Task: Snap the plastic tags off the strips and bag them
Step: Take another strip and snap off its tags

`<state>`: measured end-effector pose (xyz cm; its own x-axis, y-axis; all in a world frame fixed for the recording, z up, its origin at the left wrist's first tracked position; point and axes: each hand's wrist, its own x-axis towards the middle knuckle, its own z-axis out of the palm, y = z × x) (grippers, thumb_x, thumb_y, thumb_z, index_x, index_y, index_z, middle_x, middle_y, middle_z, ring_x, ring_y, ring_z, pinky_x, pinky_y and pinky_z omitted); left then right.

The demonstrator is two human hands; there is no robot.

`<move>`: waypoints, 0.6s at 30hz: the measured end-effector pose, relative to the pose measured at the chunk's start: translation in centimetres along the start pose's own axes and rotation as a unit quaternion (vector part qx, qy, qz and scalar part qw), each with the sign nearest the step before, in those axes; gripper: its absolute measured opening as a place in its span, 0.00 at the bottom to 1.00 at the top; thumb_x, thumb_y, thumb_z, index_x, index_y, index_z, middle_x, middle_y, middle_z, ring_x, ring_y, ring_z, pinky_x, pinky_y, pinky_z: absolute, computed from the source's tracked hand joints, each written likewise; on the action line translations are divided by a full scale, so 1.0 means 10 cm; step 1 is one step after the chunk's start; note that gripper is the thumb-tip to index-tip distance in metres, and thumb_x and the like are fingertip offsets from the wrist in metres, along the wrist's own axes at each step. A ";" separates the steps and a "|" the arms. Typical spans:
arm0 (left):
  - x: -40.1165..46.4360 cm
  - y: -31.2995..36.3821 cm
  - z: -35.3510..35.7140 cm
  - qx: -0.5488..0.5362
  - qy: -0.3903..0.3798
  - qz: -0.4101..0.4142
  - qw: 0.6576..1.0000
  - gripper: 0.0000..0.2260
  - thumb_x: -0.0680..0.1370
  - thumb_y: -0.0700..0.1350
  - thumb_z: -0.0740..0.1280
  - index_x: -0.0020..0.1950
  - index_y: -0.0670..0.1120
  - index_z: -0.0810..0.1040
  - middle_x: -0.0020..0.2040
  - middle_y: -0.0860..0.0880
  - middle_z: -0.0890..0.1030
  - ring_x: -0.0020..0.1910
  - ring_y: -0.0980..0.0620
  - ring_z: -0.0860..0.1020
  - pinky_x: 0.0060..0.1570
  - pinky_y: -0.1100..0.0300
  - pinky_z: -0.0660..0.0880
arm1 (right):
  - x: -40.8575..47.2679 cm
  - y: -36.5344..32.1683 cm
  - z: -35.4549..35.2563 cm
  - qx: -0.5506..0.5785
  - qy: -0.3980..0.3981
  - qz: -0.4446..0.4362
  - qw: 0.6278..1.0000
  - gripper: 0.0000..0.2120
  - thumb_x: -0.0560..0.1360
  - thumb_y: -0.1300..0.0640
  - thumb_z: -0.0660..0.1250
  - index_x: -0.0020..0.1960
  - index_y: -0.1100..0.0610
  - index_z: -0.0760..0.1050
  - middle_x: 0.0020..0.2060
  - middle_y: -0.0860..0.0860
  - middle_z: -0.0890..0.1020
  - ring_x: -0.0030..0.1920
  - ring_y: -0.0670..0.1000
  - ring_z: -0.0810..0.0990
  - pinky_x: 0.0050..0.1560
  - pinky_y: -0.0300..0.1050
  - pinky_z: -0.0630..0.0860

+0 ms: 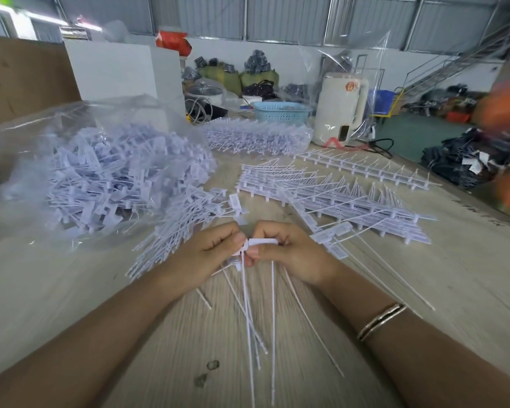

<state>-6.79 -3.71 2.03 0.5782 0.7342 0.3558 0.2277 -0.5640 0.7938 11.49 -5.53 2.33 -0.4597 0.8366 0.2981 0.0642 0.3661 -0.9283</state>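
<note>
both hands meet over the pale wood-grain table (424, 290), the left hand (209, 254) and right hand (289, 254) pinching a short white plastic tag strip (262, 242) lying crosswise between them, tails trailing toward the person, the clear plastic bag of loose tags (100, 172) lying far-left, nearer the left hand.

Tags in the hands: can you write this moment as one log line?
step: snapping | left hand: pinches tags | right hand: pinches tags | bag: open, left | strips: waiting, right

Corrugated metal walls (277, 16), green floor (409, 136)
</note>
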 end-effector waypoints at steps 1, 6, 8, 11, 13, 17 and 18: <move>0.00 0.00 0.01 -0.004 -0.008 0.002 1.000 0.15 0.77 0.53 0.57 0.42 0.45 0.76 0.40 0.42 0.79 0.43 0.42 0.76 0.48 0.47 0.72 | 0.00 0.00 0.00 0.002 -0.004 -0.001 1.000 0.06 0.74 0.72 0.63 0.42 0.63 0.73 0.34 0.54 0.79 0.37 0.47 0.79 0.44 0.43 0.74; -0.02 -0.05 -0.13 -0.090 0.000 -0.011 0.996 0.14 0.79 0.52 0.56 0.42 0.51 0.79 0.44 0.52 0.81 0.48 0.55 0.78 0.51 0.61 0.70 | -0.03 -0.02 -0.13 0.045 0.061 -0.036 0.996 0.02 0.71 0.65 0.63 0.41 0.64 0.74 0.36 0.53 0.82 0.40 0.50 0.80 0.48 0.42 0.75; -0.02 -0.11 -0.19 -0.039 0.011 -0.023 0.999 0.17 0.78 0.55 0.57 0.42 0.45 0.79 0.43 0.45 0.80 0.46 0.50 0.78 0.50 0.55 0.71 | -0.04 -0.01 -0.19 -0.004 0.087 -0.024 0.996 0.07 0.72 0.61 0.64 0.41 0.65 0.73 0.36 0.56 0.81 0.40 0.50 0.78 0.46 0.43 0.73; 0.03 -0.14 -0.13 0.259 0.012 0.056 0.964 0.23 0.76 0.59 0.53 0.40 0.43 0.78 0.36 0.50 0.76 0.38 0.54 0.74 0.42 0.61 0.67 | -0.01 0.01 -0.16 -0.201 0.094 -0.038 0.974 0.07 0.73 0.53 0.66 0.39 0.56 0.73 0.32 0.53 0.74 0.34 0.48 0.71 0.39 0.43 0.66; 0.05 -0.10 -0.09 0.414 0.021 0.064 0.908 0.25 0.76 0.61 0.49 0.44 0.47 0.80 0.42 0.55 0.77 0.44 0.54 0.74 0.46 0.58 0.64 | 0.03 0.01 -0.13 -0.313 0.088 -0.063 0.944 0.06 0.73 0.52 0.69 0.41 0.52 0.74 0.32 0.47 0.75 0.33 0.47 0.73 0.36 0.42 0.67; 0.03 -0.05 -0.07 0.408 0.083 0.036 0.909 0.28 0.76 0.60 0.44 0.55 0.50 0.80 0.50 0.54 0.77 0.52 0.52 0.73 0.51 0.54 0.63 | 0.00 -0.03 -0.12 -0.388 0.064 -0.016 0.919 0.18 0.74 0.47 0.68 0.59 0.53 0.72 0.43 0.44 0.78 0.38 0.48 0.77 0.41 0.40 0.70; 0.03 -0.04 -0.05 0.353 0.099 0.026 0.930 0.29 0.76 0.60 0.43 0.54 0.50 0.80 0.50 0.54 0.77 0.52 0.52 0.73 0.52 0.54 0.63 | -0.01 -0.04 -0.11 -0.393 0.054 -0.006 0.918 0.20 0.74 0.47 0.67 0.62 0.53 0.69 0.44 0.46 0.79 0.40 0.47 0.77 0.42 0.42 0.71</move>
<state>-7.08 -3.09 2.04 0.4624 0.7154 0.5239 0.7017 -0.6564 0.2770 12.46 -5.35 2.94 -0.3767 0.8504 0.3674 0.6985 0.5213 -0.4903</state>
